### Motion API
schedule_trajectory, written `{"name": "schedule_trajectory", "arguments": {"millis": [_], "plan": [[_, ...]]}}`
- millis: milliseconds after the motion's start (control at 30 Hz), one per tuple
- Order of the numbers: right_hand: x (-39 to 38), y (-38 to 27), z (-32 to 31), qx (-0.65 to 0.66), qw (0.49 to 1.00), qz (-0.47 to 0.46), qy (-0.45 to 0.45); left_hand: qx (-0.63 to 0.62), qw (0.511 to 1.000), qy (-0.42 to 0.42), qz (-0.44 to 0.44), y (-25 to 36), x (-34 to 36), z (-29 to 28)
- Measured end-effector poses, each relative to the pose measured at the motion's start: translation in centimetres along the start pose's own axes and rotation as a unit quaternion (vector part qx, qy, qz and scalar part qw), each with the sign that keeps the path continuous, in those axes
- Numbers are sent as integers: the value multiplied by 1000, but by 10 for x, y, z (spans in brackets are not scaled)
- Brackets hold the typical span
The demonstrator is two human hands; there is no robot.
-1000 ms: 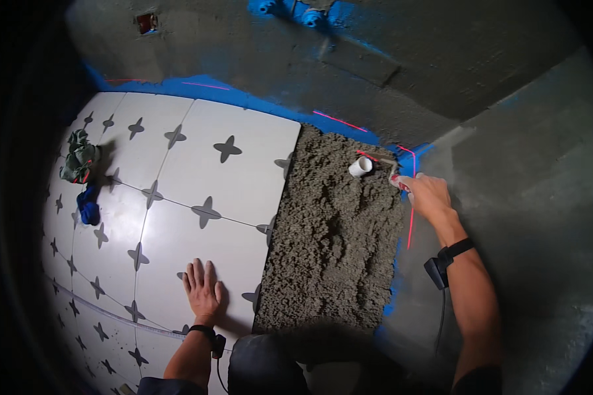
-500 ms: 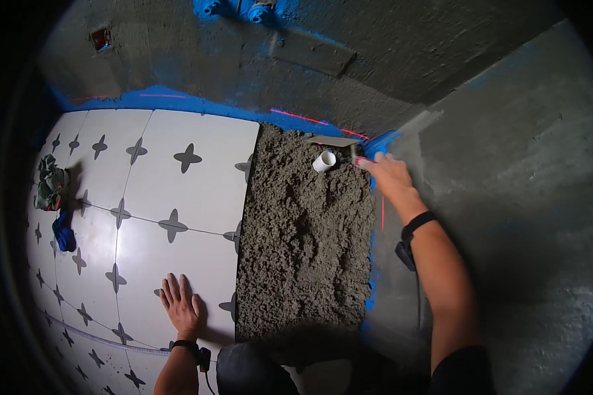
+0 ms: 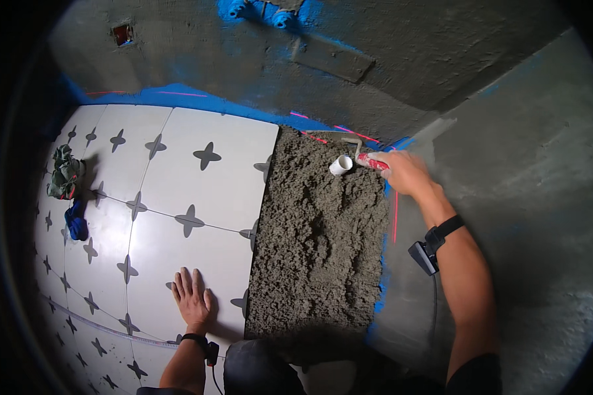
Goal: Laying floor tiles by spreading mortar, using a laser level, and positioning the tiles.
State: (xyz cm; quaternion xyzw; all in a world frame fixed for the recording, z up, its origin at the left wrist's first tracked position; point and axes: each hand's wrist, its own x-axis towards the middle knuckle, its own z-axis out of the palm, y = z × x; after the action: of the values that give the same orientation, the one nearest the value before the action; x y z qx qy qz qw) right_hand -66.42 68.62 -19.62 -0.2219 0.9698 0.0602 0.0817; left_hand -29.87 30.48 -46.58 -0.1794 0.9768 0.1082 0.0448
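Note:
In my right hand [image 3: 406,172] is a trowel [image 3: 373,161] with a red handle, my fingers wrapped round it. Its flat blade lies at the far end of the grey mortar bed [image 3: 313,257], close to the back wall. Just left of the handle a short white pipe [image 3: 340,165] sticks up out of the mortar. My left hand [image 3: 193,299] rests flat with fingers spread on a white tile [image 3: 171,263] that bears dark four-petalled shapes. That tile borders the rough mortar.
On the tiles at the far left lie a dark green cloth bundle [image 3: 66,173] and a blue cloth [image 3: 76,222]. A tape measure strip [image 3: 105,327] runs across the near tiles. A grey wall [image 3: 534,197] stands at right; blue pipe fittings [image 3: 282,20] jut from the back wall.
My right hand has turned the trowel, so more of its red handle shows and its blade lies lower against the mortar. My left hand stays flat on the tile. The whole view has shifted slightly.

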Motion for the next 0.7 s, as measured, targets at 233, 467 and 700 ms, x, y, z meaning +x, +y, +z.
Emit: {"name": "schedule_trajectory", "arguments": {"millis": [233,467,700], "plan": [[17,-28,-14,-191,977,-70,-68,1,1000,4,3,-3,0,2],[-39,-35,14,79,997,10,9,3,1000,8,8,-4,-2,3],[-152,-61,75,598,737,237,-208,21,999,19,14,-4,-3,5]]}}
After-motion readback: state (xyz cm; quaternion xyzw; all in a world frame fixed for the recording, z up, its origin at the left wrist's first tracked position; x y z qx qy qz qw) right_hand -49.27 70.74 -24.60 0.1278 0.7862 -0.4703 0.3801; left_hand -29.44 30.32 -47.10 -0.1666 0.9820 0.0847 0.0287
